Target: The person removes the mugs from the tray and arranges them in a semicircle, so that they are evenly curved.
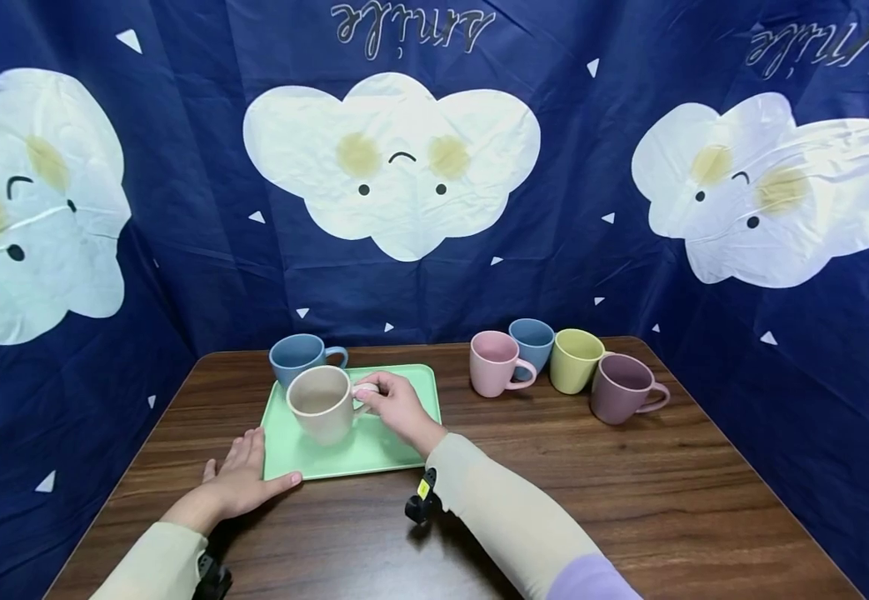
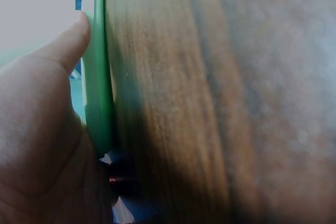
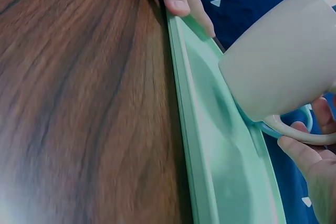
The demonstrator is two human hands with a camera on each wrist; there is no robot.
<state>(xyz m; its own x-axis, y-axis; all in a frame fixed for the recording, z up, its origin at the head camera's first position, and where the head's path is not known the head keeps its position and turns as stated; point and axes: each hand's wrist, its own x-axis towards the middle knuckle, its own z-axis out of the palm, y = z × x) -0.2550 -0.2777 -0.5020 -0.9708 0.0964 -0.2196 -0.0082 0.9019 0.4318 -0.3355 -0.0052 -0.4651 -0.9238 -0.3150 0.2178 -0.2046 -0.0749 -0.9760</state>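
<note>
My right hand (image 1: 402, 410) pinches the handle of a beige mug (image 1: 322, 404), which is upright over the left part of a light green tray (image 1: 382, 454). In the right wrist view, the mug (image 3: 286, 56) is close to the tray's surface (image 3: 226, 171); I cannot tell if its base touches. My left hand (image 1: 235, 479) lies at the tray's front left corner, fingers extended along the left side and thumb stretched along the front edge. Behind the beige mug a blue mug (image 1: 299, 357) is at the tray's back left corner, its lower part hidden.
To the right of the tray, a pink mug (image 1: 491, 367), another blue mug (image 1: 533, 335), a yellow-green mug (image 1: 573, 367) and a purple mug (image 1: 617, 392) stand close together on the wooden table (image 1: 554, 467). Dark blue cloth (image 1: 419, 300) with cloud prints hangs around the table.
</note>
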